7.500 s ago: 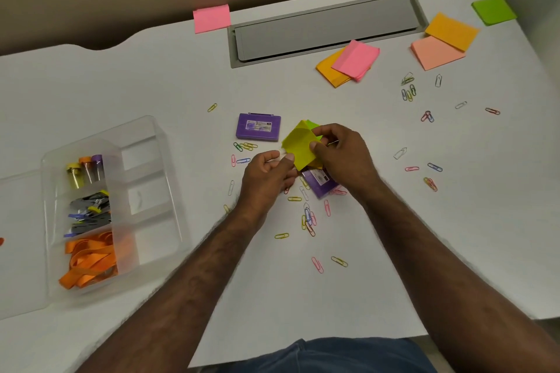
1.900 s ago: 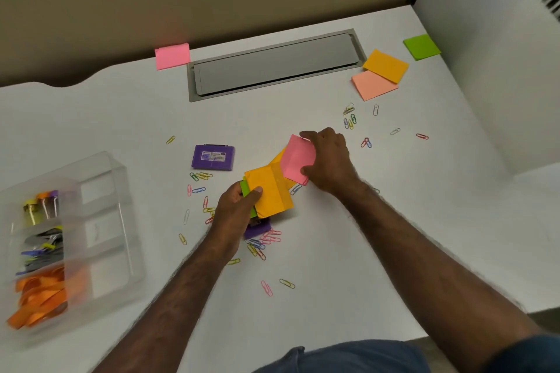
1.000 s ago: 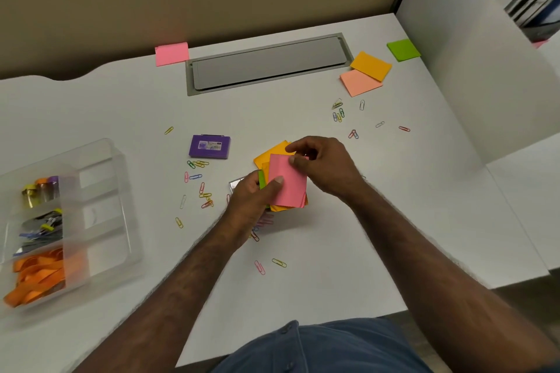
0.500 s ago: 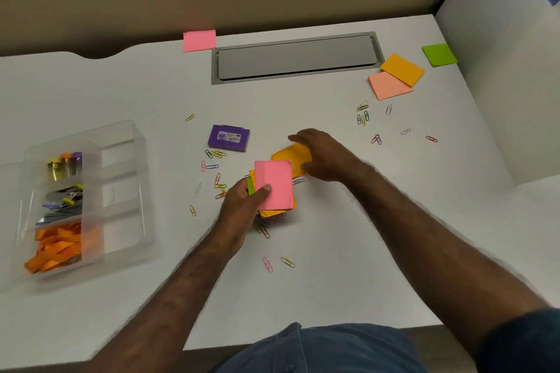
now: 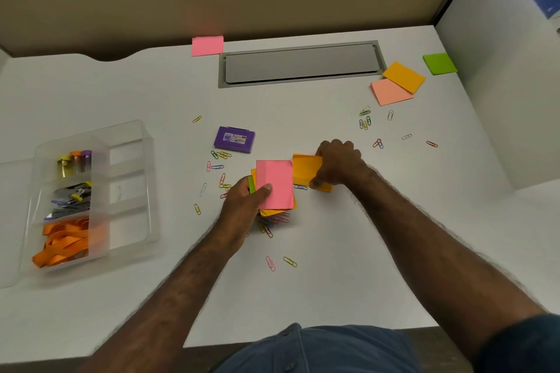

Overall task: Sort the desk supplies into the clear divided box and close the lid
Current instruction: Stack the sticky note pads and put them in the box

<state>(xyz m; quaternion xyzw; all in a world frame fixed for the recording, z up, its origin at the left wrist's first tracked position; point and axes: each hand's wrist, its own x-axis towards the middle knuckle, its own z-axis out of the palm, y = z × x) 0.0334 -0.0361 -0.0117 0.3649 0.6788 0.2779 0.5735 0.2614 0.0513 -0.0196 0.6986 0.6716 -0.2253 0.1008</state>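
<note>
Your left hand (image 5: 247, 201) pinches a stack of square sticky-note pads (image 5: 274, 185), pink on top with orange and green beneath, thumb pressed on the pink face, just above the white table (image 5: 333, 251). Your right hand (image 5: 339, 165) curls around an orange sticky-note pad (image 5: 306, 169) just beside that stack. The clear divided plastic box (image 5: 127, 191) sits well apart at the left, lid open, holding orange bands and clips. Coloured paper clips (image 5: 219, 166) lie scattered around.
</note>
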